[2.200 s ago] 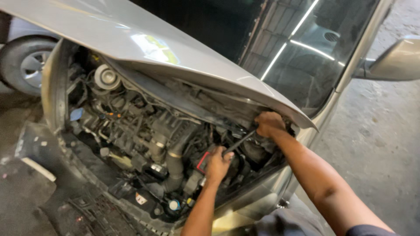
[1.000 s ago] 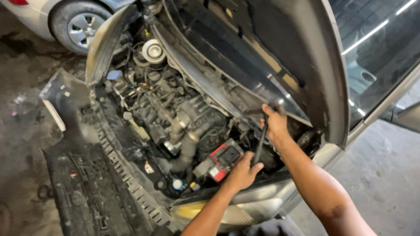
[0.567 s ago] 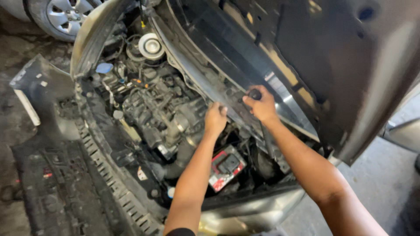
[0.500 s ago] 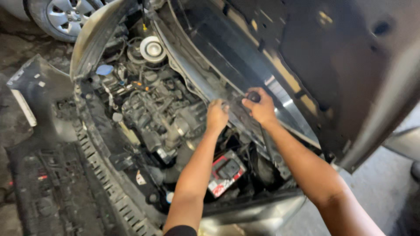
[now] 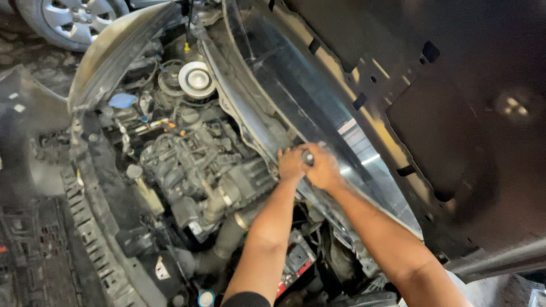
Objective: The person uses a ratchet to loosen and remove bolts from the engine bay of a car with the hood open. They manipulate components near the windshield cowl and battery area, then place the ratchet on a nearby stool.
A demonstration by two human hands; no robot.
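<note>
My left hand (image 5: 291, 164) and my right hand (image 5: 325, 169) meet at the back of the engine bay, on the cowl just below the windscreen (image 5: 318, 108). Both are closed around a small dark tool (image 5: 307, 157), of which only a rounded end shows between the fingers. The rest of the tool is hidden by my hands. My forearms reach in over the right side of the engine (image 5: 199, 170). The raised bonnet (image 5: 455, 113) hangs dark above and to the right of my hands.
A battery with a red cover (image 5: 297, 262) sits under my left forearm. A round white cap (image 5: 197, 79) and a blue cap (image 5: 121, 100) lie further back. The bare front panel (image 5: 96, 244) runs along the left. Another car's wheel (image 5: 74, 17) stands at top left.
My left hand has come up from near the battery to join my right hand at the cowl. The view has moved closer and further under the bonnet.
</note>
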